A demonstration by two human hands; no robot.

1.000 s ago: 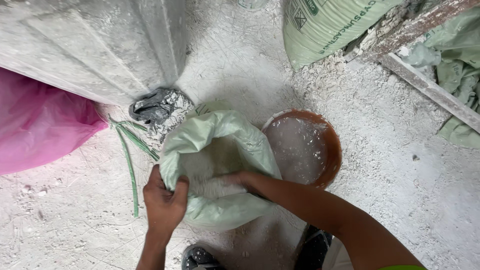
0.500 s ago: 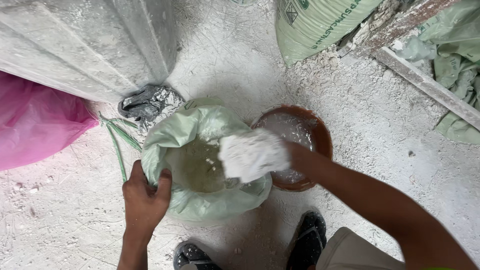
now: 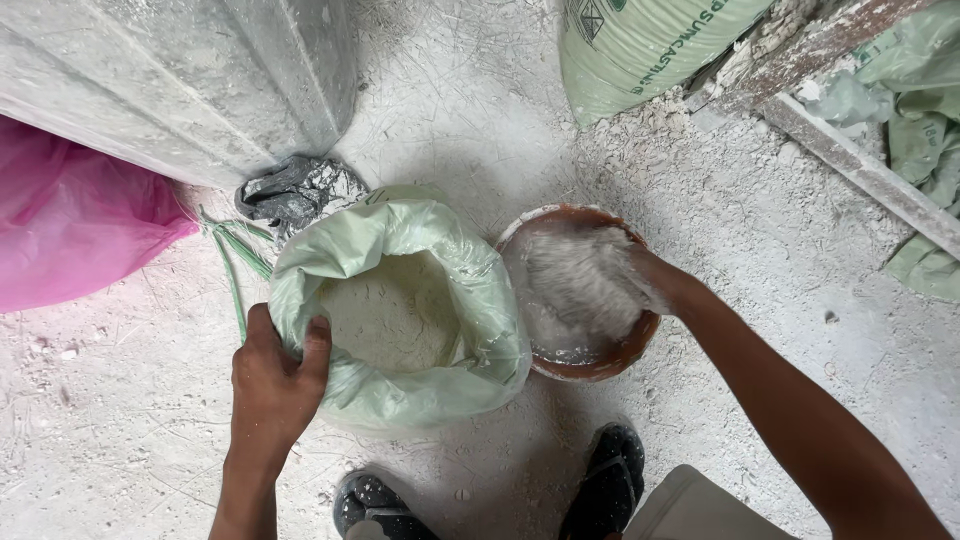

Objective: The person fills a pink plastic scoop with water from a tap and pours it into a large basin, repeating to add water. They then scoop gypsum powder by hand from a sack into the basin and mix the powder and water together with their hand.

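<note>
1. Left hand clamped on rolled rim of soft pale-green plastic sack, holding it open.
2. Right hand over round brown bowl just right of sack; grip blurred, cannot tell.
3. Step judged: moving white powder from sack to bowl; next, steady scoop.

Pink bag is bulging in from the left edge, under a dusty grey slab leaning across the top left. Crumpled grey sack is lying at the slab's foot, green strings trailing beside it. A printed green sack is sitting at the top. Wooden plank is running diagonally at right, green sheeting bunching around it. White dust is coating the floor. Black sandals are showing at bottom.
</note>
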